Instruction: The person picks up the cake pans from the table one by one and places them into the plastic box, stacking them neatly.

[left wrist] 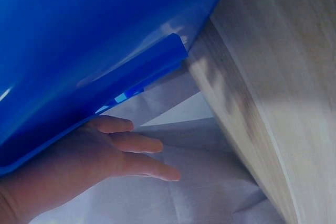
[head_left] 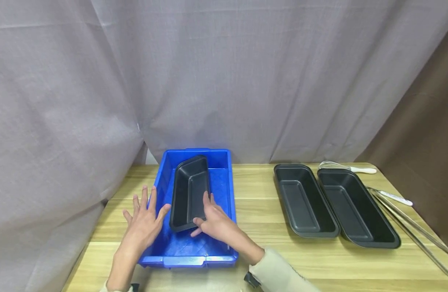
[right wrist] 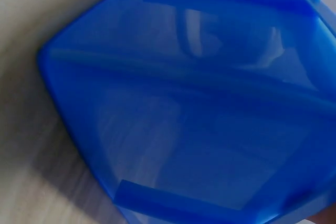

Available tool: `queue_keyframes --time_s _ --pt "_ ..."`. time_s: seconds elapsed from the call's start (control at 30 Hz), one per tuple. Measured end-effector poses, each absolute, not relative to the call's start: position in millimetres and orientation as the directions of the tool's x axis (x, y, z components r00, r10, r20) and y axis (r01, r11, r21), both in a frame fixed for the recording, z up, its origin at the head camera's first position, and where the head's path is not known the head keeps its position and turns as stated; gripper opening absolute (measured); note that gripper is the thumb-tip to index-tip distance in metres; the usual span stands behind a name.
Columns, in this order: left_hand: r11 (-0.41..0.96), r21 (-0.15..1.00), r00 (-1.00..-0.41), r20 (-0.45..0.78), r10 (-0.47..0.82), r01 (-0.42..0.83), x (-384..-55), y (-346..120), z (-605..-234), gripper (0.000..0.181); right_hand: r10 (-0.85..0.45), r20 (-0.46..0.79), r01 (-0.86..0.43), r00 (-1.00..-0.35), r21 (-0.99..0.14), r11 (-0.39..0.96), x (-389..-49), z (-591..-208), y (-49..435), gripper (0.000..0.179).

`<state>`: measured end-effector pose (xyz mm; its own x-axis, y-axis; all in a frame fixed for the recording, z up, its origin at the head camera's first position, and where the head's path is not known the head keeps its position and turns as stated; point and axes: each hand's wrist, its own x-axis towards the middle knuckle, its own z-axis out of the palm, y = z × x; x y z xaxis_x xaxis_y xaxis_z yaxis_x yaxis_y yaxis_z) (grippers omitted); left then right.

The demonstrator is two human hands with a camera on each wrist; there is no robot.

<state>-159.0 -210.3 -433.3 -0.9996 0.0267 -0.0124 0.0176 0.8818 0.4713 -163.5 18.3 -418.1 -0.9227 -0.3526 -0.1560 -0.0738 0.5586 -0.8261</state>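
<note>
In the head view a dark loaf pan [head_left: 190, 190] lies askew inside a blue plastic bin [head_left: 194, 261]. My right hand [head_left: 218, 221] is over the pan's near right corner, its fingers spread and not visibly curled around the rim; whether they touch it is hard to tell. Spread wide, the fingers of my left hand [head_left: 143, 229] are at the bin's left side, apart from the pan. From the left wrist, that same hand [left wrist: 100, 156] appears beside the bin's rim [left wrist: 131, 72]. The right wrist view is mostly filled by the bin's outer wall [right wrist: 184, 129].
Two more dark loaf pans [head_left: 302, 207] [head_left: 357, 215] stand side by side on the wooden table [head_left: 260, 227] at the right. Past them lie a white-handled whisk [head_left: 362, 170], another white-handled utensil [head_left: 395, 198] and long metal tongs [head_left: 414, 227]. Grey curtain [head_left: 224, 81] hangs behind.
</note>
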Motion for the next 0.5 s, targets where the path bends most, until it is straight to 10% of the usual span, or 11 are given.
queue_keyframes --time_s 0.5 --pt "0.882 0.47 -0.999 -0.032 0.035 0.016 -160.6 -210.7 -432.8 0.083 -0.298 -0.215 -0.085 -0.93 -0.663 0.744 -167.0 -408.4 20.0 0.084"
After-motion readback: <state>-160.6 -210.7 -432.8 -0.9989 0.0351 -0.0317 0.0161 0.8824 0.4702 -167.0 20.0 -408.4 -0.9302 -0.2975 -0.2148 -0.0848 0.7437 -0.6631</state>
